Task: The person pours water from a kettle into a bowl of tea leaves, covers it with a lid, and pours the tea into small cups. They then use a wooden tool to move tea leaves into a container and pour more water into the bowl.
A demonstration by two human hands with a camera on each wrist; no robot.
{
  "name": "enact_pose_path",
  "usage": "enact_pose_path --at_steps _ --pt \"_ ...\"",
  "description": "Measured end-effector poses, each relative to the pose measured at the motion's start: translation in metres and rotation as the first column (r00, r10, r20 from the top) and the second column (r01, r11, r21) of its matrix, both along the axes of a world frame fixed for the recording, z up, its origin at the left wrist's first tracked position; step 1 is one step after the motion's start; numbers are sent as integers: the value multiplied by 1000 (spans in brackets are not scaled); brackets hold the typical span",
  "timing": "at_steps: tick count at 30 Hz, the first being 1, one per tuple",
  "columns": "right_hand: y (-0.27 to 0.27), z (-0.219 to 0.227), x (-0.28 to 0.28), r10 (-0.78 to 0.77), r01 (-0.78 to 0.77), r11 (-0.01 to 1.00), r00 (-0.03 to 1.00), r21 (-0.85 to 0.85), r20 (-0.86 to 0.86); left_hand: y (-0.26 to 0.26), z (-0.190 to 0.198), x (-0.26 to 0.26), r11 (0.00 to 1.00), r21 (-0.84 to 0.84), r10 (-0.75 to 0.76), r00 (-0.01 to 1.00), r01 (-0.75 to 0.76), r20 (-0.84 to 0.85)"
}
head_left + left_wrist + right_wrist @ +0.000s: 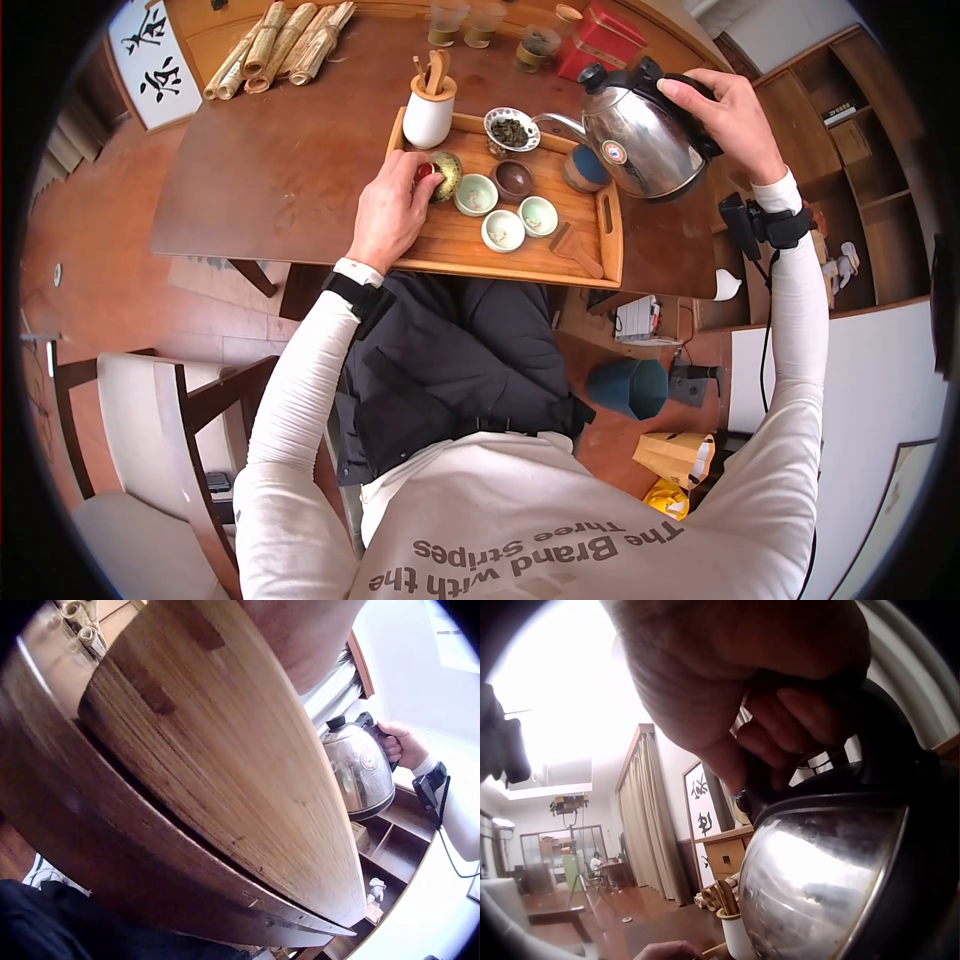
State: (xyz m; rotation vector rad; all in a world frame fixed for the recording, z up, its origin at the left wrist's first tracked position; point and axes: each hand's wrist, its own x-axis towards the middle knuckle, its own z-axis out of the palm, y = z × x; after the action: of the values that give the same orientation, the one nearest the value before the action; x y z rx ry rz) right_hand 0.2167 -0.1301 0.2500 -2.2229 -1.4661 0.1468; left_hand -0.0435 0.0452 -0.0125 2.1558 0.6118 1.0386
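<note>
- The right hand [735, 115] wraps its grip around the handle of a steel kettle [640, 135], tilted, spout over the leaf-filled strainer [512, 128] on the wooden tray [610, 235].
- The left hand [392, 212] pinches a small red-knobbed lid [441, 173] beside three pale cups [503, 212].
- Risk: an over-steep tilt could splash hot water onto the surface or fingers.

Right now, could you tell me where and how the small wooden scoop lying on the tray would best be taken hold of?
Probably by its narrow handle end. The wooden scoop lies flat near the tray's right front corner, blade toward the cups, handle toward that corner. Pinch the handle from above, coming in from the tray's right front, where nothing stands beside it; the cups sit to its left.
</note>
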Motion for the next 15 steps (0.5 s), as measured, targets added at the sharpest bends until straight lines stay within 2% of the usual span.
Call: enact_pose_path --at_steps 6,13,15 --pt "14 10 -8 4 0 995 999 -95 41 1 -2 -1 1000 -29 0 1000 1 25" --pt "19 12 -7 5 0 994 999 -107 43 1 -1 -2 1000 -14 -1 1000 1 -2" --pt "19 8 -1 87 -82 994 993 -66 75 1 -1 -1 1000 -10 -6 1000 6 -13"
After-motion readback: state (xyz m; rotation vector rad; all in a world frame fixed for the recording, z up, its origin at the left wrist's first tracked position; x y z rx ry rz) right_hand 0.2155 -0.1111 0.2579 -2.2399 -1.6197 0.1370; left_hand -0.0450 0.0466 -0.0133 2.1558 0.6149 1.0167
